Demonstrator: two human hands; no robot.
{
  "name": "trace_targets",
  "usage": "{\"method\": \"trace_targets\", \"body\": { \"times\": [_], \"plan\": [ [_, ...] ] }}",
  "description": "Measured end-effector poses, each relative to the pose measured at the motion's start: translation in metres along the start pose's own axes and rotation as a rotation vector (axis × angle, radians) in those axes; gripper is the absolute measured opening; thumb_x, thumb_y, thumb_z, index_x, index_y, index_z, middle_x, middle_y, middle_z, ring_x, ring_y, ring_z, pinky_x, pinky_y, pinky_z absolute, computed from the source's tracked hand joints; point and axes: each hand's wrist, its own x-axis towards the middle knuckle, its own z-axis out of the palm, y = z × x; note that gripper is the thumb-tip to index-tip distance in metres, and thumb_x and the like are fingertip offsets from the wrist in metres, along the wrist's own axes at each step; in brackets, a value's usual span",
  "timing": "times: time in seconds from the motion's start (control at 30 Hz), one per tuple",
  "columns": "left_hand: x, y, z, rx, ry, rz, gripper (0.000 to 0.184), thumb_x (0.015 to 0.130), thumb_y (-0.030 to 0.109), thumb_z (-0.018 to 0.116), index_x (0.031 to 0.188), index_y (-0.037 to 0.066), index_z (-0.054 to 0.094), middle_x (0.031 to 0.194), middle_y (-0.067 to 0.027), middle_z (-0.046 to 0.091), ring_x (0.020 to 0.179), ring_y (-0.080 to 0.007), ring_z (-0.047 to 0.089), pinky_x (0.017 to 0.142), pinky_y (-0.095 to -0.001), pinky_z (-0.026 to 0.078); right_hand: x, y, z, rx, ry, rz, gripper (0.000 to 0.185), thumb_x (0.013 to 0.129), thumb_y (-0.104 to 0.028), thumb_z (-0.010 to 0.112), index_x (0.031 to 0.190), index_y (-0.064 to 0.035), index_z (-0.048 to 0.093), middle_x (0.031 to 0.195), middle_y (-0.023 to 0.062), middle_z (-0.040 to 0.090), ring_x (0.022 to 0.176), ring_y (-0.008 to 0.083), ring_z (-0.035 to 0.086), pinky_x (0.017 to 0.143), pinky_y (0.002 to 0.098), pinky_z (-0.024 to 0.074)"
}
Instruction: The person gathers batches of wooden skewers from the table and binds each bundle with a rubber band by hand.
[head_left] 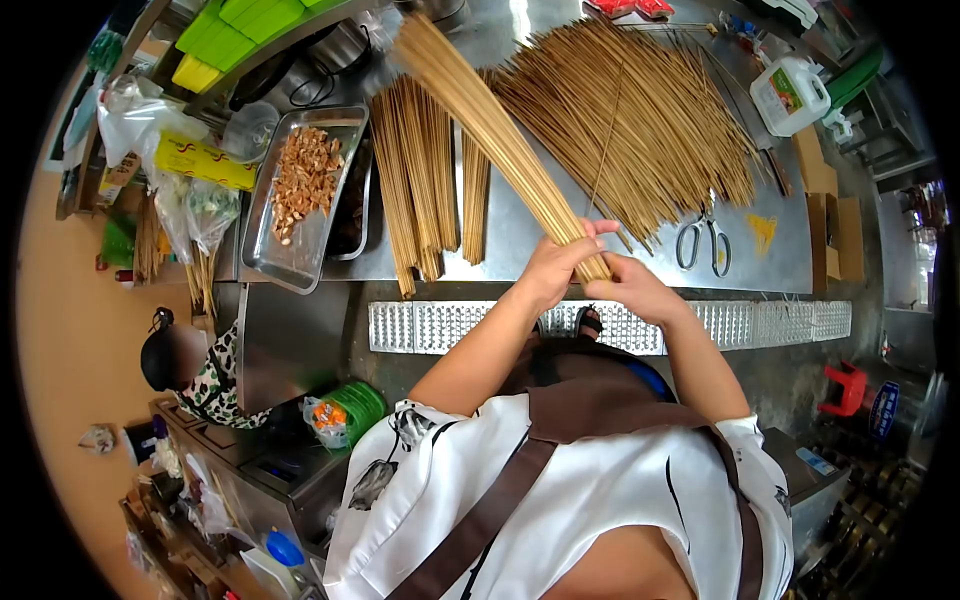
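A long bundle of bamboo skewers slants up and to the left over the steel table, its far end smeared by motion. Close to the bundle's lower end, my left hand is wrapped around it. My right hand is closed at the very bottom of the bundle, thumb and fingers pressed against the stick ends. Beyond my hands lies a large loose pile of skewers. Left of the held bundle, more skewers lie in grouped bundles, with a smaller bundle beside them.
Scissors and yellow rubber bands lie on the steel table at right, near a white jug. A metal tray holds chopped brown pieces. Another person is at lower left. A red stool stands at right.
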Motion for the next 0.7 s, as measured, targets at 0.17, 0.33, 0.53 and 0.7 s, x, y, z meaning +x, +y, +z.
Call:
{"method": "trace_targets", "body": {
  "times": [0.17, 0.33, 0.53, 0.7],
  "plan": [
    [-0.008, -0.001, -0.009, 0.234, -0.103, -0.022, 0.007, 0.078, 0.006, 0.057, 0.077, 0.006, 0.051, 0.116, -0.0165, 0.05, 0.093, -0.0177, 0.054, 0.076, -0.0317, 0.048, 0.027, 0.01, 0.011, 0.256, -0.205, 0.009, 0.032, 0.074, -0.006, 0.066, 0.102, 0.0022, 0.053, 0.089, 0.0114, 0.061, 0.072, 0.0184, 0.062, 0.065, 0.0292, 0.0518],
    [-0.031, 0.018, 0.002, 0.43, -0.136, -0.225, 0.013, 0.076, 0.009, 0.061, 0.083, 0.004, 0.05, 0.112, -0.012, 0.051, 0.069, -0.0115, 0.057, 0.049, -0.0245, 0.051, 0.021, 0.01, 0.031, 0.537, -0.284, 0.012, 0.018, 0.075, -0.003, 0.064, 0.089, -0.0009, 0.053, 0.069, 0.008, 0.057, 0.07, 0.0202, 0.061, 0.059, 0.0316, 0.0519],
    [-0.043, 0.016, 0.002, 0.31, -0.02, -0.205, 0.025, 0.078, 0.013, 0.06, 0.098, 0.002, 0.049, 0.116, -0.0137, 0.046, 0.045, -0.0126, 0.053, 0.036, -0.0227, 0.046, 0.025, 0.021, 0.041, 0.653, -0.306, -0.017, 0.015, 0.077, -0.008, 0.059, 0.087, 0.0004, 0.052, 0.064, 0.0089, 0.054, 0.056, 0.0203, 0.055, 0.062, 0.036, 0.0502],
    [-0.075, -0.016, -0.019, 0.937, 0.689, 0.745, 0.042, 0.071, 0.01, 0.065, 0.106, 0.003, 0.043, 0.109, -0.0174, 0.044, 0.097, -0.0276, 0.049, 0.079, -0.0387, 0.045, 0.054, 0.006, 0.059, 0.638, -0.031, 0.094, 0.018, 0.082, -0.014, 0.055, 0.093, 0.0006, 0.055, 0.086, 0.0092, 0.059, 0.077, 0.0178, 0.058, 0.072, 0.0343, 0.0498]
  ]
}}
